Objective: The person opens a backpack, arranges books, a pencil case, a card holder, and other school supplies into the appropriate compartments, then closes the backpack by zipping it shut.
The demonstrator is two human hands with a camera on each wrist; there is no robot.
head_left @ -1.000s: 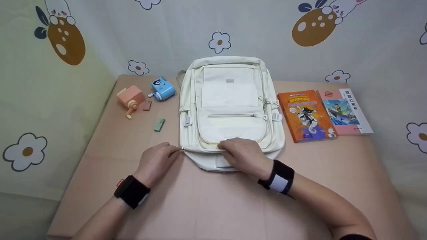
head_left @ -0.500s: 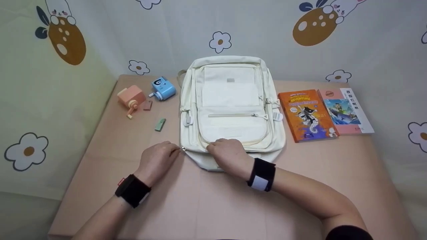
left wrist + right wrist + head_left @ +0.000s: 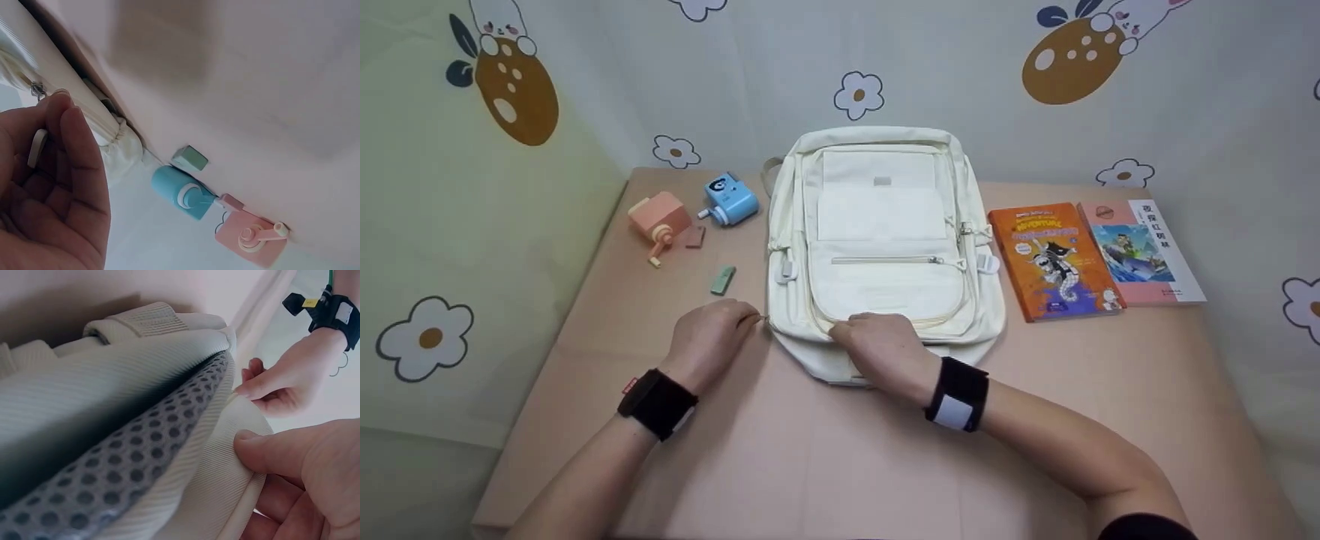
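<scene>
A cream backpack (image 3: 877, 277) lies on the table with its front pocket side up. At its lower left corner my left hand (image 3: 709, 341) pinches a zipper pull (image 3: 38, 147), whose metal slider (image 3: 37, 89) shows in the left wrist view. My right hand (image 3: 885, 352) grips the fabric at the bag's lower edge, thumb on top and fingers beneath. Between the parted zipper edges in the right wrist view, a grey dotted mesh lining (image 3: 140, 455) is visible inside the compartment.
Left of the bag are a pink crank pencil sharpener (image 3: 661, 216), a blue one (image 3: 731, 199), a green eraser (image 3: 723, 280) and a small pink eraser (image 3: 695, 238). An orange book (image 3: 1056, 262) partly overlaps a pink book (image 3: 1136, 251) on the right.
My left hand has moved up along the bag's left side with the zipper pull. My right hand slid left along the lower edge, then stayed nearly in place.
</scene>
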